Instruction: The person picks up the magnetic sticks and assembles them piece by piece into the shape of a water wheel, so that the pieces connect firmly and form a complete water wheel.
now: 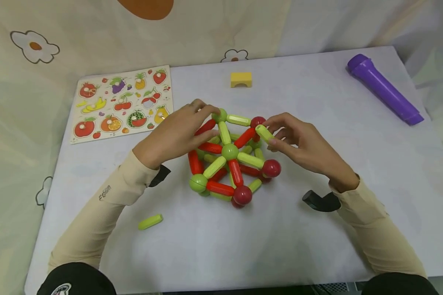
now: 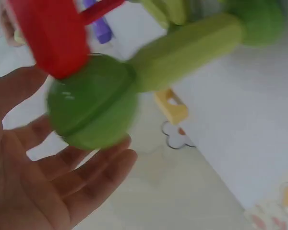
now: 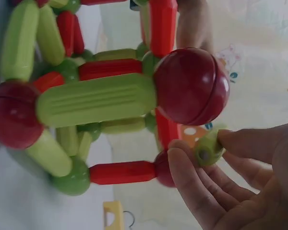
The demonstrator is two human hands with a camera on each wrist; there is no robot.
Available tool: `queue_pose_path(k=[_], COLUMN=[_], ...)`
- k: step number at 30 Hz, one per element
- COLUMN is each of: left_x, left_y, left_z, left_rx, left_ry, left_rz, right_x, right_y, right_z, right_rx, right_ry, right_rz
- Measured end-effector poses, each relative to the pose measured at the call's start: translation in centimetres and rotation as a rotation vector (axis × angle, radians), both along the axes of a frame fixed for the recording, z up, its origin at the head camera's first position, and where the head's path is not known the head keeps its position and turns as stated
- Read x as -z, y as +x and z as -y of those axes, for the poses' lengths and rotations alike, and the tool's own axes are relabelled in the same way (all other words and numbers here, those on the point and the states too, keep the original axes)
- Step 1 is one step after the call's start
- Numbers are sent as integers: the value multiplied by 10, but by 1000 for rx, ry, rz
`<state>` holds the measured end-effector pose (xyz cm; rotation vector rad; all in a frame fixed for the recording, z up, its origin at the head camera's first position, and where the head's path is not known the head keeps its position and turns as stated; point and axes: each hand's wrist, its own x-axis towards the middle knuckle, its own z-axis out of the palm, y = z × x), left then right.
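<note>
A framework of red and lime-green magnetic sticks joined by green and red balls [image 1: 230, 152] stands on the table. At its back left, my left hand [image 1: 177, 131] holds a corner, index finger at a green ball and thumb beside a red stick. Its other fingers are loosely bent behind a near green ball [image 2: 93, 100] in the left wrist view, which hides the index fingertip. Between thumb and fingers, my right hand [image 1: 299, 141] pinches a loose lime-green stick [image 1: 264, 133]. That stick's round end faces the camera in the right wrist view, close to a red ball [image 1: 257, 122].
Another lime-green stick [image 1: 150, 221] lies at the front left of the table [image 1: 280, 246]. A fruit puzzle board [image 1: 162, 96] is at the back left. Behind the framework stands a yellow arch block [image 1: 241, 79], and a purple flashlight-shaped object [image 1: 385, 90] lies at the back right.
</note>
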<state>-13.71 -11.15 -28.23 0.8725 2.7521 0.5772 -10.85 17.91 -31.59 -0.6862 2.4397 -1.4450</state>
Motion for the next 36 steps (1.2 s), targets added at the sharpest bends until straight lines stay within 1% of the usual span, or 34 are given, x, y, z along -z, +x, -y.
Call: queue_pose_path(k=[3,5,7,10,15,18,20,22,24,26,28,30,32,34,36], left_x=[6,11,15,18,17,16,16,16,17,18,18,19,20,20,21], left_y=[-1,-1,0,3,8,10,12,13,14,15,15,15,16,16,17], left_z=[9,13,16,19,21,23,25,26,27,28,28,29,29,29,29], left_rx=[-56,-80,-91,-105,-114,-121,-130,-136,-139,-140,-139,-139,-141,-142,-143], left_ry=[9,35,56,85,99,105,114,127,139,145,150,152,153,155,158], left_rz=[77,127,157,172,205,220,224,225,224,221,225,229,234,227,213], right_x=[4,6,9,13,15,11,6,2,0,-1,0,2,3,4,5], right_y=[2,3,3,4,5,4,3,2,1,1,2,2,2,1,2], right_z=[-2,-1,0,2,4,1,-3,-9,-15,-19,-21,-22,-22,-22,-22], right_rx=[43,73,88,113,123,80,31,-45,-125,-194,-235,-256,-261,-268,-280], right_ry=[-31,-21,8,46,67,130,186,259,303,293,251,185,144,128,134], right_rz=[97,132,136,115,96,85,103,141,193,246,270,275,271,257,240])
